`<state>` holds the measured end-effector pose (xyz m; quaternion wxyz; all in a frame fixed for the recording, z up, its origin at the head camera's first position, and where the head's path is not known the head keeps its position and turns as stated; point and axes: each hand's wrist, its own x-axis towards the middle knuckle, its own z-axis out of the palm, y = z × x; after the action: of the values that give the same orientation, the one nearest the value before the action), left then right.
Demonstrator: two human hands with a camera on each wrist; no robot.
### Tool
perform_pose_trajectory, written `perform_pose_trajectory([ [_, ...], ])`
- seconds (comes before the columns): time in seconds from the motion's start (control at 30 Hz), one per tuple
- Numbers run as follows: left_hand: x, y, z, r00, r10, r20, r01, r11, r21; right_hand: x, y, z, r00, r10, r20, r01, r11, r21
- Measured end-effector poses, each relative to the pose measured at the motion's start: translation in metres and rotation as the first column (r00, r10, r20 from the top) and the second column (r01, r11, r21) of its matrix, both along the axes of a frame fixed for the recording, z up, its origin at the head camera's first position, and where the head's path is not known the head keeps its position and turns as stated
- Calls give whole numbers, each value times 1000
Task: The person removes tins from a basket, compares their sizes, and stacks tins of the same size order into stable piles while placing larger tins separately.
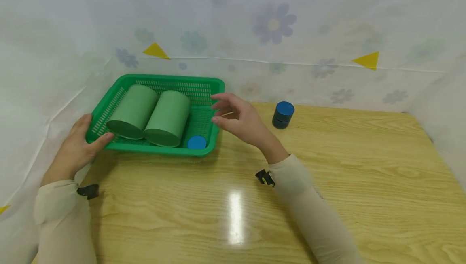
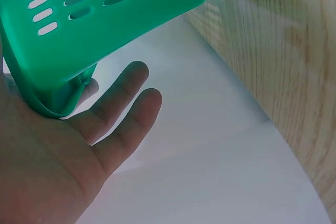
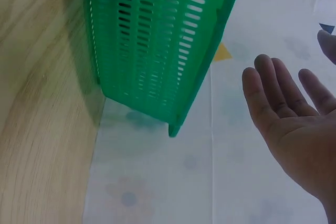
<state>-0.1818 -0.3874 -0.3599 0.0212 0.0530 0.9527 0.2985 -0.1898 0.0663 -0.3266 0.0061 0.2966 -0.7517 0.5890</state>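
A green plastic basket (image 1: pixel 153 150) with slotted walls stands at the left of the table. Inside lie two light green cylinders (image 1: pixel 132 108) side by side, and a round blue-topped thing (image 1: pixel 197 142) sits in the near right corner. My left hand (image 1: pixel 74 146) grips the basket's near left corner, thumb over the rim; in the left wrist view two fingers (image 2: pixel 128 129) stretch out past the corner. My right hand (image 1: pixel 240 120) hovers at the basket's right end, holding nothing. Its fingers are spread and relaxed, apart from the basket wall (image 3: pixel 152 40) in the right wrist view.
A short dark blue cylinder (image 1: pixel 283 114) with a shiny blue top stands on the wooden table (image 1: pixel 346 167), right of the basket. White flowered sheeting (image 1: pixel 233 21) rises behind the table and along its sides, with yellow triangles (image 1: pixel 367 60) on it.
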Motion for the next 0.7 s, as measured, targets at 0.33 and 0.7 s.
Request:
perform_pose_trajectory([
  [0.33,0,0,0,1000,-4,2,4,1000,9,-12,-30,-9,998,56,42,-60,992,111],
  [0.7,1,-1,0,1000,-7,14,7,1000,-6,-24,-55,-11,996,86,20,-86,891,446],
])
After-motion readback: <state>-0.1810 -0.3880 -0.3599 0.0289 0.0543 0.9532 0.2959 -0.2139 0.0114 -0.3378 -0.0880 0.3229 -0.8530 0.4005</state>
